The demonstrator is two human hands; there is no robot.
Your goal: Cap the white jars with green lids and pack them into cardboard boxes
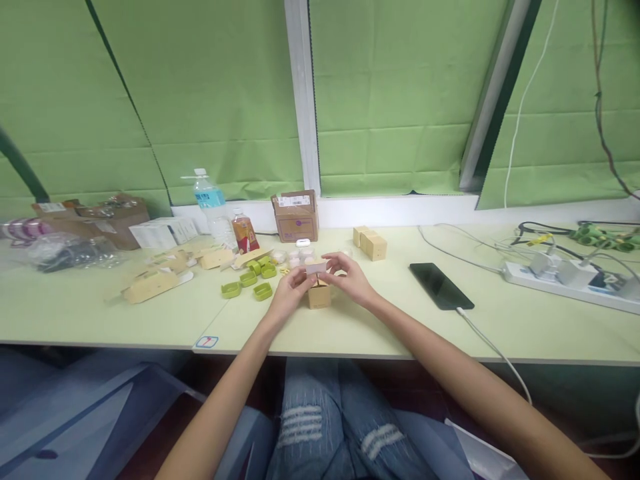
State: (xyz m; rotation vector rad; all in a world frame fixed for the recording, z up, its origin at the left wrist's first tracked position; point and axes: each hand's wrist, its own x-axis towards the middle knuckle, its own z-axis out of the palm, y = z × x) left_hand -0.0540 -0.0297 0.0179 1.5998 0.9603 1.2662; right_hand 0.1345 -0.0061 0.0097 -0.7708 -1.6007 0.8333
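The left hand [291, 289] and right hand [350, 277] pinch a pale piece [315, 268] above a small box [320, 298], partly hiding its top; the far carton's [293, 229] label [294, 201] is unreadable.

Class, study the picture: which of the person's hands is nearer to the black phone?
Right. The right hand is left of the black phone, apart from it; the left hand is farther left, on the right hand's far side from the phone.
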